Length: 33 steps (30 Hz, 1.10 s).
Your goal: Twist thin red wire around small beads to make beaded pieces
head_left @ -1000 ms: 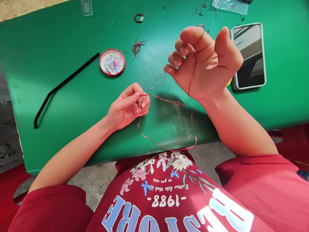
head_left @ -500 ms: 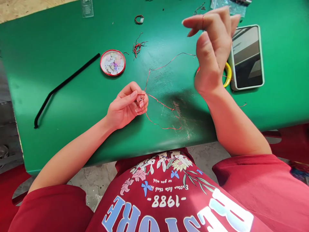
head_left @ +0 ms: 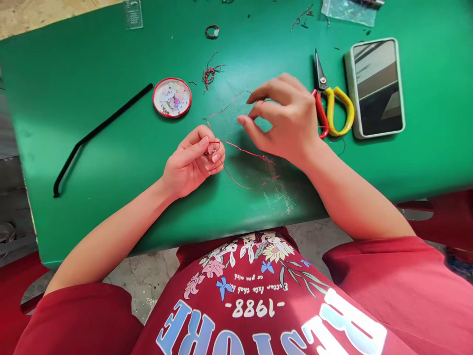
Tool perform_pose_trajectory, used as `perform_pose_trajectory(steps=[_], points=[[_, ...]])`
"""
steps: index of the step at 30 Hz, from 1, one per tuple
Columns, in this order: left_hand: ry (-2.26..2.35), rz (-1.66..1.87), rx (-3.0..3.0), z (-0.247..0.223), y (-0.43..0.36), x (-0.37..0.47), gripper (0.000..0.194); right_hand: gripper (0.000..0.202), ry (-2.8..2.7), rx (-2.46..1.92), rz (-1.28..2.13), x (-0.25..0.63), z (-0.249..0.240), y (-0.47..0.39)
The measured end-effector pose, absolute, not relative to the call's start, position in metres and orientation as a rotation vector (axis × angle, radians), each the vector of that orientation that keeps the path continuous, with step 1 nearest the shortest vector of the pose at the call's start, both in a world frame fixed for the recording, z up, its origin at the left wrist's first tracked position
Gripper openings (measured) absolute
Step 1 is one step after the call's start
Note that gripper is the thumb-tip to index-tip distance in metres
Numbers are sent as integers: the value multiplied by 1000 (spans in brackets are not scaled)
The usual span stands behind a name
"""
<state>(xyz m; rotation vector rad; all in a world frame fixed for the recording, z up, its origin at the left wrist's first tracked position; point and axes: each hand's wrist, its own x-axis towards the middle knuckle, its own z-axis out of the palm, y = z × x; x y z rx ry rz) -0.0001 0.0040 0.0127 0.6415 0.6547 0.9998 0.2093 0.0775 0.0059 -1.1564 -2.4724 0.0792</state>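
My left hand is closed, with thumb and fingers pinching a thin red cord just above the table. From that pinch one strand runs right to a small knot, another curves below it in a loop, and a third rises toward my right hand. My right hand hovers to the right with thumb and index finger apart. The upper strand reaches its fingers, and a bit of cord seems to cross one finger; how it is caught there is hidden.
A red-rimmed lid with tiny beads lies beyond my left hand, near a bent black rod. Behind are a knotted red cord piece and a cord ring. Scissors and a phone lie to the right.
My right hand has come down and left, closer to my left hand, drawing the upper strand slack and uncovering the scissors. My left hand keeps its pinch in nearly the same place.
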Motion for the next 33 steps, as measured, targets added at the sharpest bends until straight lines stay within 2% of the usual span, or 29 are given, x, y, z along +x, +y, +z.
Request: perform_pose_trajectory(steps=[4,9,13,18,24,29,33], points=[[678,972,652,12,4,0,28,30,-2477,-884,322,202,4,68],[636,958,632,9,4,1,27,52,-2503,-727,623,198,6,61],[595,908,632,6,3,1,30,57,-2513,-569,759,194,4,55],[618,841,632,9,3,1,35,45,-2665,-726,509,196,3,61],[554,866,657,11,3,0,32,73,-2778,-1131,40,204,15,79],[543,885,679,9,3,-1,27,77,-2544,-1451,-16,204,19,76],[564,889,737,6,6,-3,26,63,-2344,-1578,48,200,17,68]])
